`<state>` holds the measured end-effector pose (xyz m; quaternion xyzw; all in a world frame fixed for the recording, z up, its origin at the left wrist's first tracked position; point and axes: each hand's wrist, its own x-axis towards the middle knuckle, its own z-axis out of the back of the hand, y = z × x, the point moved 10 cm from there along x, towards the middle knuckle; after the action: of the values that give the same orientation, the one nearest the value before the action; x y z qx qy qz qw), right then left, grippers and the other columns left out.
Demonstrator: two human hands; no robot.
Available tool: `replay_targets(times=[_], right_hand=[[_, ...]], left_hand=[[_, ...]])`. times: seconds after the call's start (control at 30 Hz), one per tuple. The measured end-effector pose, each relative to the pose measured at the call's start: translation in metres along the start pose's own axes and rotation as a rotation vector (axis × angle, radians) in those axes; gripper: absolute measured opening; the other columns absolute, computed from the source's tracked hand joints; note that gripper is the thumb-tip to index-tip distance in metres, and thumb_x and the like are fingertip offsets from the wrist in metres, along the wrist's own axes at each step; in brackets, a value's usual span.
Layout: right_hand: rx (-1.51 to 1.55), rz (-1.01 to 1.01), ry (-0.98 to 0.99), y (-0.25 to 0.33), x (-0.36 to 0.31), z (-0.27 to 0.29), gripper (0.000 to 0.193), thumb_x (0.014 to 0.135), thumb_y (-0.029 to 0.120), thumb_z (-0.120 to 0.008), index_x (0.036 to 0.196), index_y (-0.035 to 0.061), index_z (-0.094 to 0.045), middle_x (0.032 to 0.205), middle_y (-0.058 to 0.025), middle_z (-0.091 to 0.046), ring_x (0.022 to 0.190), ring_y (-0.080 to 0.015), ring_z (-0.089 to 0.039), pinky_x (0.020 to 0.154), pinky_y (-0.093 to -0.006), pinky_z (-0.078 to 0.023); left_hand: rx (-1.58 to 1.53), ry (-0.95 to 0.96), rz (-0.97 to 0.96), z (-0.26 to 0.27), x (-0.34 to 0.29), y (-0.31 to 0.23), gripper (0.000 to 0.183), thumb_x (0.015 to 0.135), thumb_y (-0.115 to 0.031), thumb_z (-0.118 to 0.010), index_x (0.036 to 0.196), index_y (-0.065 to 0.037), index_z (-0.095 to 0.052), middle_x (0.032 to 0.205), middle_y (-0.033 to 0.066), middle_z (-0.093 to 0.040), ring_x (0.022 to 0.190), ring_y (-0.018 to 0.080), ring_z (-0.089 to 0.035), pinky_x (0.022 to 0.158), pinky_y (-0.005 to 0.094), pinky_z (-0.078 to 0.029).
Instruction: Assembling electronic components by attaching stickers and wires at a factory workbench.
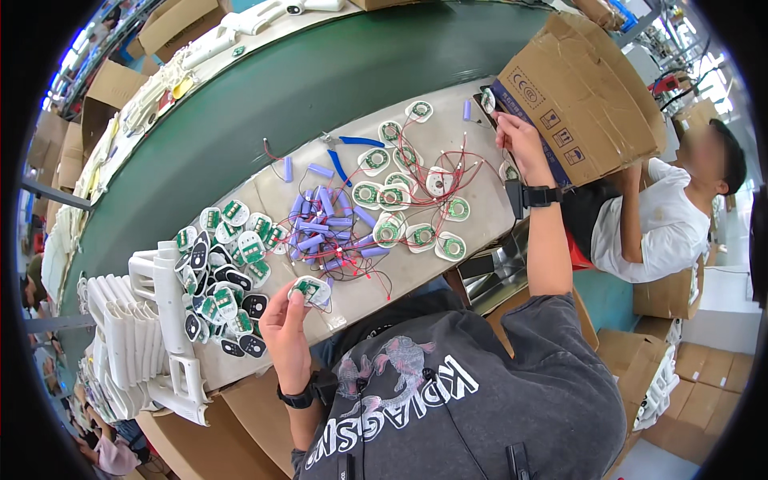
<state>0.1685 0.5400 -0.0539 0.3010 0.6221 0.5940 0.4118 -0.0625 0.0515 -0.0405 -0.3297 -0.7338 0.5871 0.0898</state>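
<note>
My left hand (pixel 286 330) is closed on a white oval panel with a green circuit board (pixel 314 290), thumb on top, above the near edge of the table. Reaching out to the far right, my right hand (pixel 522 142) has its fingers closed at a small round white-rimmed circuit board piece (pixel 488 101), beside the open side of a cardboard box. Purple cylindrical batteries (pixel 324 220) with red and black leads lie heaped mid-table. Round white covers with ring-shaped green boards (pixel 394 198), wired in red, spread to their right. On the left sits a pile of black-and-white button panels (pixel 228 280).
White plastic handle-shaped housings (pixel 132 320) are stacked at the table's left end. Blue-handled pliers (pixel 340 166) lie near the far edge, along a green conveyor belt (pixel 320 100). The large cardboard box (pixel 588 100) stands at right, with a co-worker in a white shirt (pixel 660 216) beyond it.
</note>
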Motion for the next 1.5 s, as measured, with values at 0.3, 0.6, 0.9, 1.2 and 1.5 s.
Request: replay_targets(times=[0.3, 0.6, 0.9, 1.2, 1.5], right_hand=[[0.248, -0.014, 0.257, 0.068, -0.044, -0.044, 0.034, 0.101, 0.018, -0.050, 0.129, 0.0007, -0.054, 0.081, 0.0018, -0.058, 0.046, -0.0010, -0.035, 0.042, -0.0164, -0.026], [0.026, 0.038, 0.392, 0.096, -0.069, -0.075, 0.034, 0.100, 0.018, -0.051, 0.127, -0.0020, -0.056, 0.076, 0.0031, -0.057, 0.048, -0.0017, -0.037, 0.043, -0.0170, -0.028], [0.059, 0.099, 0.369, 0.116, -0.076, -0.070, 0.033, 0.099, 0.018, -0.053, 0.123, -0.0034, -0.058, 0.073, 0.0026, -0.054, 0.051, -0.0031, -0.041, 0.045, -0.0168, -0.029], [0.120, 0.151, 0.318, 0.139, -0.068, -0.050, 0.033, 0.099, 0.016, -0.053, 0.124, -0.0049, -0.057, 0.075, 0.0022, -0.053, 0.054, -0.0041, -0.042, 0.049, -0.0172, -0.034], [0.122, 0.190, 0.259, 0.143, -0.041, -0.035, 0.033, 0.100, 0.016, -0.052, 0.125, -0.0047, -0.057, 0.078, 0.0019, -0.054, 0.061, -0.0040, -0.045, 0.054, -0.0172, -0.036]], left_hand=[[-0.038, -0.068, 0.030, 0.017, -0.002, 0.007, 0.026, 0.095, -0.011, -0.060, 0.118, 0.002, -0.062, 0.104, 0.0065, -0.067, 0.093, 0.0132, -0.064, 0.082, 0.0273, -0.053], [-0.019, -0.023, 0.014, 0.009, 0.001, 0.007, 0.026, 0.095, -0.009, -0.060, 0.118, 0.002, -0.062, 0.105, 0.0071, -0.067, 0.092, 0.0136, -0.065, 0.082, 0.0285, -0.053], [-0.042, -0.030, 0.015, 0.013, 0.000, 0.010, 0.025, 0.095, -0.009, -0.060, 0.117, 0.003, -0.062, 0.104, 0.0072, -0.068, 0.092, 0.0132, -0.065, 0.081, 0.0281, -0.053], [-0.041, -0.035, 0.031, 0.011, 0.002, 0.011, 0.025, 0.095, -0.011, -0.060, 0.117, 0.003, -0.062, 0.103, 0.0071, -0.068, 0.091, 0.0130, -0.065, 0.080, 0.0278, -0.053], [-0.047, -0.054, 0.037, 0.010, 0.001, 0.009, 0.026, 0.094, -0.010, -0.062, 0.116, 0.004, -0.063, 0.099, 0.0069, -0.068, 0.088, 0.0107, -0.063, 0.081, 0.0259, -0.052]])
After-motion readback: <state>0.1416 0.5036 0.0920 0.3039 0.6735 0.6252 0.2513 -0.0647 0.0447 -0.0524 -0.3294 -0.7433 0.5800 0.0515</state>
